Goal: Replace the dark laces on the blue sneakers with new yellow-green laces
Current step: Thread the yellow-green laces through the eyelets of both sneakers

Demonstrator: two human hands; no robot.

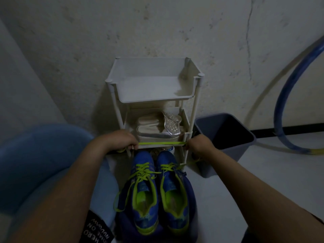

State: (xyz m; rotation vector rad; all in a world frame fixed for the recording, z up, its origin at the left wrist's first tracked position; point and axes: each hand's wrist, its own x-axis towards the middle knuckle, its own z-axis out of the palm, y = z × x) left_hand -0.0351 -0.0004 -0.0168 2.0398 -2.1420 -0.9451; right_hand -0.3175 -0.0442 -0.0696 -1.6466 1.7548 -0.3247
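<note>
Two blue sneakers with yellow-green lining stand side by side, toes pointing away from me: the left sneaker (pixel 142 195) and the right sneaker (pixel 174 193). Both carry yellow-green laces through their front eyelets. A yellow-green lace (pixel 161 143) is stretched taut and level above the toes. My left hand (pixel 121 140) pinches its left end and my right hand (pixel 199 146) pinches its right end. From my right hand the lace runs down to the right sneaker's eyelets. A loose lace end (pixel 122 195) hangs off the left sneaker's side. No dark laces are visible.
A white two-tier rack (pixel 191 95) stands against the wall just beyond the sneakers, with pale shoes (pixel 157 127) on its lower shelf. A grey bin (pixel 226 149) sits to the right, a blue hoop (pixel 287 95) leans further right, and a blue tub (pixel 43 155) is at left.
</note>
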